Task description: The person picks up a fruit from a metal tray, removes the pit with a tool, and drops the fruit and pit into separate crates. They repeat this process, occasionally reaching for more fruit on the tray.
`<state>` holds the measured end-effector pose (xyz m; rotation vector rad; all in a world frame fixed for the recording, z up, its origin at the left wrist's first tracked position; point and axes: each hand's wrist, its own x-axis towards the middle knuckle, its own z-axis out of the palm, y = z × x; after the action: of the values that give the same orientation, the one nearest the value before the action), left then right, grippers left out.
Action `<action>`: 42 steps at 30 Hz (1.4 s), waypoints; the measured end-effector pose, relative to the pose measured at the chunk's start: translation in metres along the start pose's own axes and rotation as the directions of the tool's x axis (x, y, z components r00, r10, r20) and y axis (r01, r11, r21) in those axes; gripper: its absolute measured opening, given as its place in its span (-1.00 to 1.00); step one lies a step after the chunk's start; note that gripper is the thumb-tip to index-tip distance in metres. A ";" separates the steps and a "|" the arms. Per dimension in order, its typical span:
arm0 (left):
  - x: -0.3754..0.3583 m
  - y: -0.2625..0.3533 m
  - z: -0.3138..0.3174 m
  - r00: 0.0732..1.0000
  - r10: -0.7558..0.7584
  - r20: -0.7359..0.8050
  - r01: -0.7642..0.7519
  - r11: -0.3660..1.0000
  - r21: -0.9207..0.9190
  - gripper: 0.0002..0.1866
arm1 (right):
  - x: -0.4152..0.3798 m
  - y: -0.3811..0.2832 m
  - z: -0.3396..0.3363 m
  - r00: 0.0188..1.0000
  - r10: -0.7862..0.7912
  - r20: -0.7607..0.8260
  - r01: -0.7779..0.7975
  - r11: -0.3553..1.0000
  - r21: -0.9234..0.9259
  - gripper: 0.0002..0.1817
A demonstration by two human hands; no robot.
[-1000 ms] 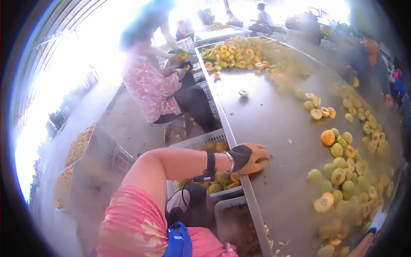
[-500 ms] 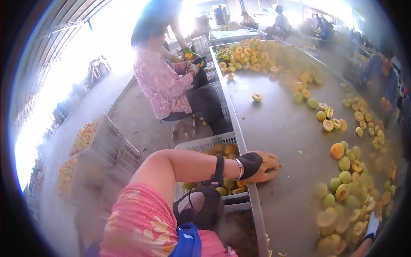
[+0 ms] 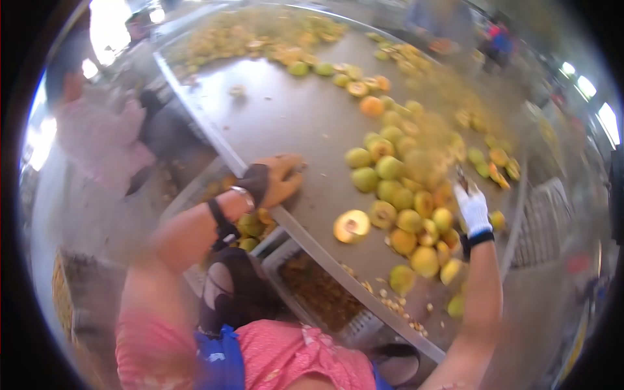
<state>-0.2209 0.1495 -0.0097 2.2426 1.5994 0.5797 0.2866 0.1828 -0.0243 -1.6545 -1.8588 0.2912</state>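
My left hand (image 3: 279, 181), in a dark fingerless glove, rests on the metal table (image 3: 305, 214) just inside its raised edge, fingers spread and slightly bent. Across the table my right hand (image 3: 474, 208), in a white glove, is closed beside the apricots. A small dark, metallic-looking piece shows at its fingertips, but I cannot tell what it is. Between my hands lies a pile of green and orange apricots (image 3: 390, 168), some whole and some halved. One halved apricot (image 3: 351, 226) lies cut side up, nearest me.
Below the near edge stand a crate of apricots (image 3: 252, 224) and a bin of brown bits (image 3: 312, 286). Loose pits (image 3: 403, 311) lie along the edge. Another apricot heap (image 3: 260, 39) covers the far end. A person (image 3: 97, 130) sits at the left; another (image 3: 442, 26) is opposite.
The view has swung right and down, bringing my white-gloved right hand fully into sight from the lower right corner. My left hand stays on the table by its edge.
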 end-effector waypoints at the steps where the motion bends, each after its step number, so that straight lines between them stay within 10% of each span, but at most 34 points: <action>1: 0.000 0.006 -0.005 1.000 0.000 -0.015 0.001 0.995 0.097 -0.57 | -0.005 0.006 -0.021 0.998 -0.010 -0.068 -0.003 0.982 -0.189 -0.63; 4: 0.000 0.005 -0.003 1.000 -0.010 -0.008 0.010 0.997 0.073 -0.52 | -0.030 0.019 -0.079 0.916 0.377 -0.138 -0.395 0.909 -0.137 -0.55; 8: -0.003 0.010 -0.005 0.999 -0.052 -0.008 0.052 0.998 0.045 -0.53 | -0.073 0.087 -0.098 0.900 0.388 -0.200 -0.436 0.831 -0.346 -0.42; 10: -0.003 0.013 -0.007 0.996 -0.084 0.018 0.084 0.996 0.044 -0.53 | -0.062 0.075 -0.074 0.898 0.396 -0.194 -0.403 0.915 0.001 -0.41; 12: -0.005 0.011 -0.006 0.997 -0.075 0.009 0.074 0.995 0.061 -0.53 | -0.046 0.021 -0.056 0.700 0.710 0.073 -0.713 0.700 0.030 -0.38; 14: -0.004 0.011 -0.009 0.998 -0.065 -0.010 0.066 0.996 0.067 -0.52 | -0.040 0.128 0.010 0.966 0.260 -0.003 -0.237 0.876 -0.421 -0.36; 17: -0.006 0.012 -0.008 0.997 -0.070 -0.027 0.072 0.996 0.055 -0.51 | -0.044 0.006 -0.013 0.910 0.412 -0.037 -0.413 0.899 -0.144 -0.38; 22: -0.006 0.014 -0.012 0.998 -0.067 0.010 0.066 0.998 0.024 -0.52 | -0.035 0.025 -0.006 0.878 0.465 0.116 -0.468 0.883 0.007 -0.43; 23: -0.005 0.013 -0.012 0.999 -0.047 0.014 0.046 0.998 0.045 -0.52 | -0.034 -0.043 -0.005 0.850 0.518 0.098 -0.489 0.844 -0.220 -0.41; 24: -0.004 0.010 -0.009 0.999 -0.037 -0.002 0.037 0.998 0.044 -0.52 | -0.037 -0.048 0.014 0.963 0.269 0.024 -0.259 0.945 -0.202 -0.39; 27: -0.005 0.009 -0.006 0.998 -0.057 -0.012 0.057 0.998 0.037 -0.51 | -0.037 -0.089 0.029 0.904 0.428 0.017 -0.427 0.903 -0.040 -0.35; 30: -0.007 0.011 -0.007 0.996 -0.088 0.012 0.088 0.996 0.011 -0.51 | -0.041 -0.084 0.013 0.948 0.300 0.104 -0.298 0.954 -0.037 -0.40; 34: -0.002 -0.005 0.003 1.000 0.012 -0.029 -0.010 0.997 0.074 -0.54 | -0.022 0.042 -0.038 0.990 0.137 -0.017 -0.119 0.786 -0.607 -0.50; 37: 0.001 -0.015 0.013 0.996 0.043 -0.083 -0.043 0.999 0.007 -0.59 | -0.025 0.142 -0.078 0.947 0.321 -0.032 -0.314 0.895 -0.316 -0.39; 38: 0.000 -0.011 0.007 0.999 -0.054 0.002 0.054 0.998 -0.023 -0.60 | -0.023 0.223 -0.086 0.965 0.256 0.047 -0.195 0.830 -0.523 -0.37; 39: 0.000 -0.015 0.010 1.000 -0.002 -0.030 0.002 1.000 0.009 -0.61 | -0.030 0.168 -0.081 0.891 0.451 -0.044 -0.445 0.854 -0.269 -0.40; 42: -0.003 -0.009 -0.002 1.000 -0.020 0.003 0.020 1.000 0.008 -0.61 | -0.046 0.155 -0.055 0.935 0.337 -0.114 -0.355 0.869 -0.344 -0.52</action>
<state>-0.2298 0.1494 -0.0126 2.2296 1.6237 0.5655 0.4454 0.1555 -0.0802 -2.2317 -1.6367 0.0509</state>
